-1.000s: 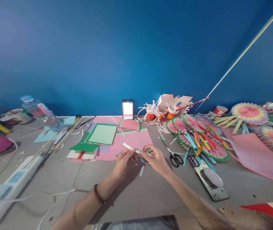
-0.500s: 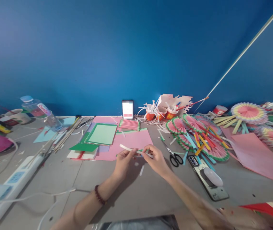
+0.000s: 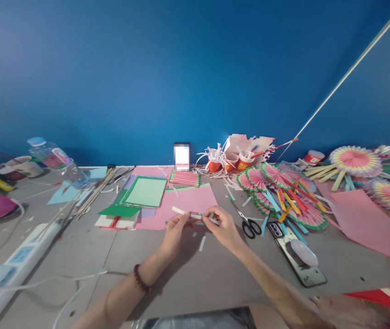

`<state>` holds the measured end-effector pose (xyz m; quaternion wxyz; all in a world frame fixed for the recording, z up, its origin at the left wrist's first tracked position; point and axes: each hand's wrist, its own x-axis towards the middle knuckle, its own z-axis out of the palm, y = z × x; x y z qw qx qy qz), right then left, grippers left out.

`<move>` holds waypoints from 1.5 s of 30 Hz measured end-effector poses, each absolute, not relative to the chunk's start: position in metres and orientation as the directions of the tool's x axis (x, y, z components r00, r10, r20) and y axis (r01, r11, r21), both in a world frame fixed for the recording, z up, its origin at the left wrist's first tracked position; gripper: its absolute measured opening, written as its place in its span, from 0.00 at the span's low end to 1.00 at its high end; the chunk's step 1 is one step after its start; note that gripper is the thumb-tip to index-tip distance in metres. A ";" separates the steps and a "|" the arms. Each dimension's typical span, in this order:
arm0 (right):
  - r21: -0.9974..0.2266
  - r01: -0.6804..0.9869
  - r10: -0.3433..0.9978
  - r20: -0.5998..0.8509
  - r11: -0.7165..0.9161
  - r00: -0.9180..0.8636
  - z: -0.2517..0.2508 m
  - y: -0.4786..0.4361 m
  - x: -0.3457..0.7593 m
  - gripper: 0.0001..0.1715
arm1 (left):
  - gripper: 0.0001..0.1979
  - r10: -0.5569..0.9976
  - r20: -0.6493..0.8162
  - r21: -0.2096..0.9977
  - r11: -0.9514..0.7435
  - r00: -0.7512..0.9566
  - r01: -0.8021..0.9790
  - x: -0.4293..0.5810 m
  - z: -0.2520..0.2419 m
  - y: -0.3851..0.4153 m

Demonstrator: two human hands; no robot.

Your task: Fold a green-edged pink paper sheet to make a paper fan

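Between my two hands stretches a narrow white strip (image 3: 178,210), probably double-sided tape or paper. My left hand (image 3: 177,228) pinches it near its left end, which sticks out past the thumb. Close beside, my right hand (image 3: 223,228) grips the strip's other part between thumb and fingers. A short white scrap (image 3: 202,243) lies on the table just below the hands. Beyond them are a large pink sheet (image 3: 195,196) and a pleated pink paper piece (image 3: 184,178) with green edges. Black-handled scissors (image 3: 251,227) rest right of my right hand.
Pleated paper fans (image 3: 304,210) with coloured strips fill the right side, near a phone (image 3: 313,275) bearing a white mouse (image 3: 303,253). Red cups (image 3: 245,161) stand by the blue wall. At left are a power strip (image 3: 27,260), wooden sticks (image 3: 95,194) and a plastic bottle (image 3: 53,155).
My left hand's fingers have shifted slightly along the white strip, and its free left end now looks shorter and straighter. My right hand has barely moved.
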<state>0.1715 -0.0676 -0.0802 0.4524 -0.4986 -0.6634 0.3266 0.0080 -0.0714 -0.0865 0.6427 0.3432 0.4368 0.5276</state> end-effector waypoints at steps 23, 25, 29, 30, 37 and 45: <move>-0.899 0.319 0.954 0.283 0.300 -0.099 -0.082 -0.071 0.166 0.06 | 0.10 0.987 -0.161 0.947 0.158 0.015 -0.281 0.011 -0.089 -0.074; -0.904 0.319 0.959 0.266 0.285 -0.101 -0.084 -0.071 0.166 0.07 | 0.10 0.984 -0.176 0.941 0.167 -0.003 -0.294 0.012 -0.088 -0.074; -0.921 0.296 0.967 0.239 0.253 -0.083 -0.087 -0.071 0.167 0.08 | 0.11 0.982 -0.186 0.926 0.169 -0.017 -0.338 0.012 -0.089 -0.074; -0.924 0.293 0.969 0.232 0.247 -0.085 -0.087 -0.071 0.167 0.08 | 0.11 0.982 -0.187 0.924 0.169 -0.018 -0.343 0.012 -0.090 -0.074; -0.916 0.309 0.967 0.241 0.256 -0.084 -0.089 -0.070 0.168 0.07 | 0.12 0.979 -0.204 0.937 0.190 -0.017 -0.292 0.011 -0.094 -0.073; -0.920 0.303 0.969 0.232 0.247 -0.087 -0.091 -0.070 0.169 0.08 | 0.14 0.975 -0.219 0.912 0.220 0.043 -0.345 0.011 -0.091 -0.075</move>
